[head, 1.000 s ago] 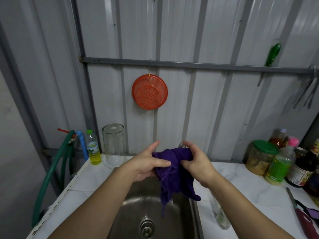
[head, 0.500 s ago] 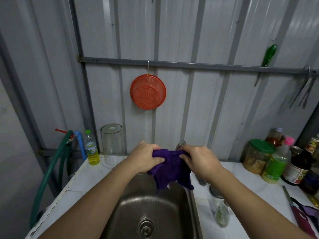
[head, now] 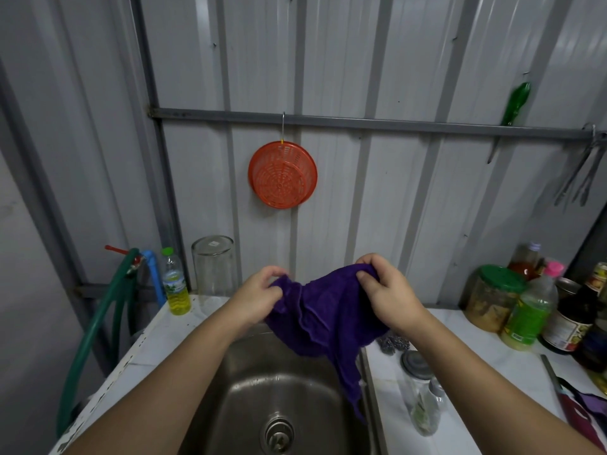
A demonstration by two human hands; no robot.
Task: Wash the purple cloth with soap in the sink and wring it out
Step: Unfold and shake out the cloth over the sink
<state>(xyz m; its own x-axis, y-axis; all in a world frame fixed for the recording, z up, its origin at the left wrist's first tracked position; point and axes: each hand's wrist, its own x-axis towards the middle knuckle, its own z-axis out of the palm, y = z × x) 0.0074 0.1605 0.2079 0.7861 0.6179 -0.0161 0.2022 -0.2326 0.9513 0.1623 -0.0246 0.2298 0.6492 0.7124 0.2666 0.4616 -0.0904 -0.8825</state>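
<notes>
We hold the purple cloth point(head: 325, 310) up at the centre of the frame, above the steel sink point(head: 262, 399) that fills the lower middle. Our left hand point(head: 259, 297) grips the cloth's left end, fingers curled round a bunch of fabric, and our right hand point(head: 387, 293) pinches the right end between its thumb and bent fingers. The cloth is stretched between the two hands and sags in folds below them, with one corner trailing down to the sink's right rim. The drain point(head: 277, 435) sits at the bottom of the basin.

The white table point(head: 157, 346) runs on both sides of the sink. At its back left stand a small bottle of yellow liquid point(head: 175, 284) with a green cap and, just right of it, a clear glass point(head: 213, 266) turned upside down. A green hose point(head: 95, 326) curves down at the left edge. On the wall above the hands, an orange plastic basket point(head: 282, 174) hangs from a grey rail point(head: 361, 121). At the right of the frame we see a jar with a green lid point(head: 492, 298), a green bottle with a pink cap point(head: 528, 313) and several dark bottles crowded together. Just below our right wrist lie a steel scourer point(head: 392, 343) and a clear bottle point(head: 422, 395) on its side.
</notes>
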